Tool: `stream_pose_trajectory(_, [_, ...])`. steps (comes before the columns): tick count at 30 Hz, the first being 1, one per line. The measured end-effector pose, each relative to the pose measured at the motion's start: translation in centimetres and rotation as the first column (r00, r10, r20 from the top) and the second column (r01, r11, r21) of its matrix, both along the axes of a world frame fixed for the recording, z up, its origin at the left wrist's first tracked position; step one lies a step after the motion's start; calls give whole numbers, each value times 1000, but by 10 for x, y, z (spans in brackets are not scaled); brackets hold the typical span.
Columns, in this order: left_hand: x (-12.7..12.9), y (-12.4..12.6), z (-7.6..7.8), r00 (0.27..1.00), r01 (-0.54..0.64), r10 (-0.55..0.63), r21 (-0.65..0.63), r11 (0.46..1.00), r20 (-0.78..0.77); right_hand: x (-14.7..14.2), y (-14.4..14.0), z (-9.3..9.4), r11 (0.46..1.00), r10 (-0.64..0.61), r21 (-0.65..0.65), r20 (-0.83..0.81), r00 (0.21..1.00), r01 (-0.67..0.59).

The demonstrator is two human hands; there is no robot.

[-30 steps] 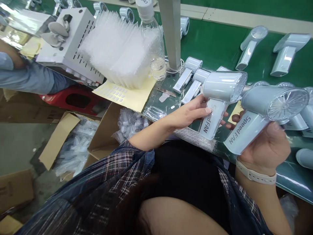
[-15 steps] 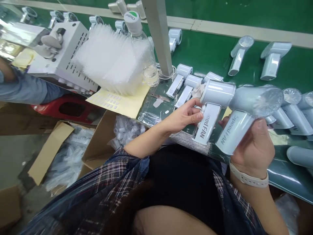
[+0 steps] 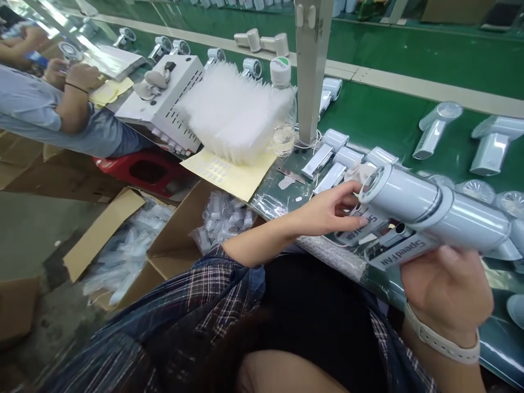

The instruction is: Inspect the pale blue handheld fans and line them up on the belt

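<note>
So on the far left a co-worker's arm (image 3: 69, 103) rests by a white metal box (image 3: 164, 103), then comes a stack of clear plastic trays (image 3: 233, 117) and a water bottle (image 3: 282, 106) on the green belt (image 3: 388, 109). Left hand (image 3: 327, 210) pinches the rear end of a handheld fan (image 3: 393, 194), fingers closed on it. Right hand (image 3: 446, 281) grips a second fan (image 3: 470, 221) end-to-end with the first, apparently touching, just above the belt's near edge.
</note>
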State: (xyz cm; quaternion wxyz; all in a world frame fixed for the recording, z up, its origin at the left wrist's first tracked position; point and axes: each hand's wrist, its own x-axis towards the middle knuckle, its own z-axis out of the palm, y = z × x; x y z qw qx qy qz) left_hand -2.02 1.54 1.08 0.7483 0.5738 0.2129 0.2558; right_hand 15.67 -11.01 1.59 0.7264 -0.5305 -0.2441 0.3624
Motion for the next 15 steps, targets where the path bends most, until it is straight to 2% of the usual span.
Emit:
stream_pose_trajectory(3, [3,2,-4,997,-67,53,265,962,59,-4,-8,8,995,98,11,258,961,-104])
stream_pose_trajectory(7, [6,7,-7,990,-111,45,539,835,134,-2,-13,9,984,111,86,379,919,-154])
stream_pose_trajectory(10, [4,6,-4,990,-110,28,643,758,137,4,-14,5,986,77,101,414,907,-130])
stream_pose_trajectory(15, [1,2,-7,983,-149,32,688,710,180,6,-14,-8,983,79,131,348,934,-131])
